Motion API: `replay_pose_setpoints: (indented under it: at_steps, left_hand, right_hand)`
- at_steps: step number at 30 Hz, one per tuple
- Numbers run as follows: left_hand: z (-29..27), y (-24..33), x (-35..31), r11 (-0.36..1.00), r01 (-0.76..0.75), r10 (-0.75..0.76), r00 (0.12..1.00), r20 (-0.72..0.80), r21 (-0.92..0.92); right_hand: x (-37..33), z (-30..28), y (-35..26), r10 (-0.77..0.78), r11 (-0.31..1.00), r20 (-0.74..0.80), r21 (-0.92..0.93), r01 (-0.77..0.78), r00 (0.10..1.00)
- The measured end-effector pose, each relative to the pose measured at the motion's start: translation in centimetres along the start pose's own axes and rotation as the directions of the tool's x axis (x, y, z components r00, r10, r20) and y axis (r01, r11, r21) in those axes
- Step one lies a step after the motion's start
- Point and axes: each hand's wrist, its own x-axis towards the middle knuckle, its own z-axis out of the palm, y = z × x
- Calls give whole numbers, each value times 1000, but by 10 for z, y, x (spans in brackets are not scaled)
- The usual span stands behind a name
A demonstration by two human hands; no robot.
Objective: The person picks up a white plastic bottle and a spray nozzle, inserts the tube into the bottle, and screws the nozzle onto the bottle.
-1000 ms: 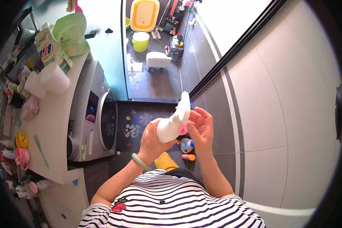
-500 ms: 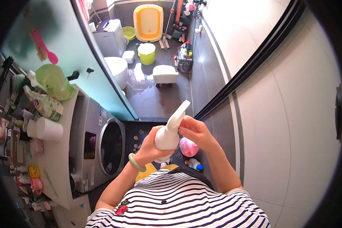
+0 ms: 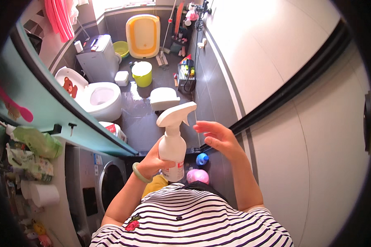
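A white spray bottle [image 3: 172,146] stands nearly upright in front of my chest, its trigger head pointing to the right. Wrapped round the body of the bottle, my left hand [image 3: 153,161] holds it from the left side; a pale green bangle circles that wrist. To the right of the trigger, my right hand [image 3: 217,137] hovers apart from the bottle with its fingers loosely spread and nothing in them. Part of the label shows below my left fingers.
Beyond a sliding door track lie a white stool [image 3: 164,98], a lime bucket [image 3: 142,75] and a toilet [image 3: 101,99]. A washing machine [image 3: 90,187] is at my left beside a cluttered counter [image 3: 58,208]. Near my feet are a pink container [image 3: 198,176] and a blue bottle [image 3: 202,159].
My right hand has come off the spray head and moved a little to the right. The bottle has turned more upright, with its trigger now facing right. My view has shifted toward the bathroom.
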Motion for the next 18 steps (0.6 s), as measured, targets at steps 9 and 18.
replay_pose_setpoints:
  at_steps: [9,18]
  left_hand:
    - [-42,33,77,959,136,-23,912,410,-248]
    - [-71,33,121,967,60,23,947,319,-248]
  right_hand:
    - [133,13,-2,-199,873,425,486,-37,883]
    - [179,2,10,-27,824,383,532,-196,923]
